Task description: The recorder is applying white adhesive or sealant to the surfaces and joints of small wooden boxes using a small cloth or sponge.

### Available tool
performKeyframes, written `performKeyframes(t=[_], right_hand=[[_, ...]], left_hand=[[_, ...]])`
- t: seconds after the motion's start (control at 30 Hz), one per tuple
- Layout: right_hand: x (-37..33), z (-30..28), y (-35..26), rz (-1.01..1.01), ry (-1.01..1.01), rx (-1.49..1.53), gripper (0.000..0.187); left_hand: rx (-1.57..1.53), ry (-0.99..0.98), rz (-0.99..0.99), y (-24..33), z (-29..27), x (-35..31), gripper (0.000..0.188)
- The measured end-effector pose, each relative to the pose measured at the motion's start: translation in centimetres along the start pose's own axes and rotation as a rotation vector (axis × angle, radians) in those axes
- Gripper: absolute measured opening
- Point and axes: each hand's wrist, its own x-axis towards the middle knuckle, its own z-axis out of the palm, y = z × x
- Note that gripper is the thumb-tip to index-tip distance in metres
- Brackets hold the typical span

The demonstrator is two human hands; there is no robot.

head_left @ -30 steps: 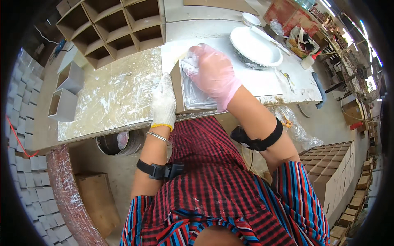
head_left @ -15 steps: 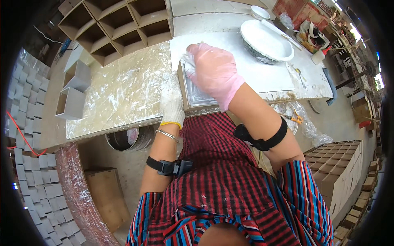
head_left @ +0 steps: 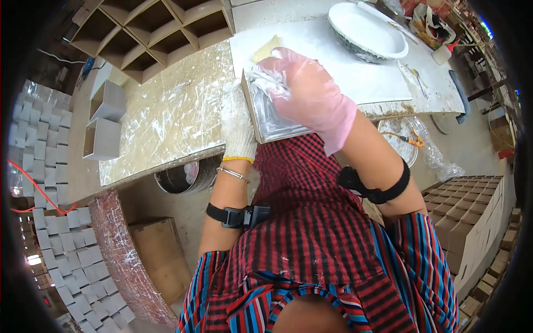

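In a pink thin glove, my right hand (head_left: pixel 311 91) is closed around a crumpled white cloth (head_left: pixel 267 82), smeared with white paste. The cloth presses near the far left corner of a shallow square box (head_left: pixel 272 129), whose inside shows wet grey-white streaks. My left hand (head_left: pixel 237 119), in a white knitted glove with a yellow cuff, holds the box's left wall; its fingertips are partly hard to make out. Just beyond my right hand lies a pale yellow flat piece (head_left: pixel 267 49), partly covered by that hand.
A basin of white paste (head_left: pixel 369 30) stands at the far right of the white board (head_left: pixel 383 91). Two small grey boxes (head_left: pixel 104 139) sit at the table's left. A brown compartment rack (head_left: pixel 150 28) stands at the back left. A bucket (head_left: pixel 186 176) is below the table edge.
My right hand has shifted slightly right with the cloth, exposing the yellow piece and more of the box's inside. My left hand remains at the box's left wall. The whole view has shifted a little.
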Motion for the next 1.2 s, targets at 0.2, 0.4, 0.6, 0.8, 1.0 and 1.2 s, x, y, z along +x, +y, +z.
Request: performKeyframes(t=[0.2,0.4,0.6,0.8,1.0,1.2], right_hand=[[-2.8,-1.1,1.3,-0.195,-0.175,0.097,0.033],[-2.1,-1.8,0.3,0.26,-0.168,0.314,0.032],[-4.4,0.1,0.8,-0.108,-0.023,0.173,0.034],[-3.8,-1.8,1.3,-0.065,-0.359,0.273,0.036],[-4.0,-1.6,1.2,-0.253,-0.33,0.203,0.037],[-2.8,-3.0,0.4,-0.122,-0.436,0.133,0.034]], left_hand=[[-0.299,0.164,-0.322,2.7,1.8,-0.8,0.036],[-0.069,-0.087,-0.05,-0.3,-0.8,0.3,0.04],[-0.454,-0.052,-0.127,-3.6,-2.9,1.9,0.045],[-0.295,-0.128,-0.185,-2.7,-2.3,1.5,0.049],[-0.451,-0.127,-0.206,-1.9,-1.5,0.8,0.047],[-0.256,-0.103,-0.114,-1.7,-1.2,1.1,0.048]])
